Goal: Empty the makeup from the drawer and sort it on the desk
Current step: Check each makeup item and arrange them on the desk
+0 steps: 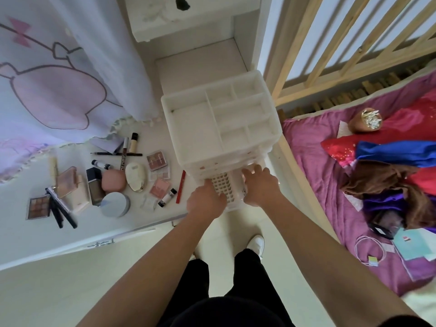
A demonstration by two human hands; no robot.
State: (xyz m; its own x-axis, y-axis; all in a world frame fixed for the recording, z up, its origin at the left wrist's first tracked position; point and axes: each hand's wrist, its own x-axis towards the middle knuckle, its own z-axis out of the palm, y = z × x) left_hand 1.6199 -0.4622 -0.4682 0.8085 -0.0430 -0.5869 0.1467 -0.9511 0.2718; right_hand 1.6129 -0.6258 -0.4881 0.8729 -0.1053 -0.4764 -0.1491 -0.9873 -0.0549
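– Drawer?
– Bottom drawer (pixel 236 185) of the organizer (pixel 219 119), standing out over the desk (pixel 153 142) edge. My left hand (pixel 205 199) gripped its left rim; my right hand (pixel 259 185) lay over the right rim, grip unclear.
– Why both?
– Probably to keep it level. Makeup (pixel 114 180) lay spread to the left.

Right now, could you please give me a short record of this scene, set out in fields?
organiser: white plastic, on the desk; its top compartments look empty
drawer: pulled out towards the person, with a grid insert inside
left hand: at the drawer's front left, fingers over the grid; grip unclear
right hand: at the drawer's right side; grip unclear
makeup: spread on the desk left of the organiser: palettes, compacts, bottles, pencils
bed: to the right, with clothes and a white cable on it
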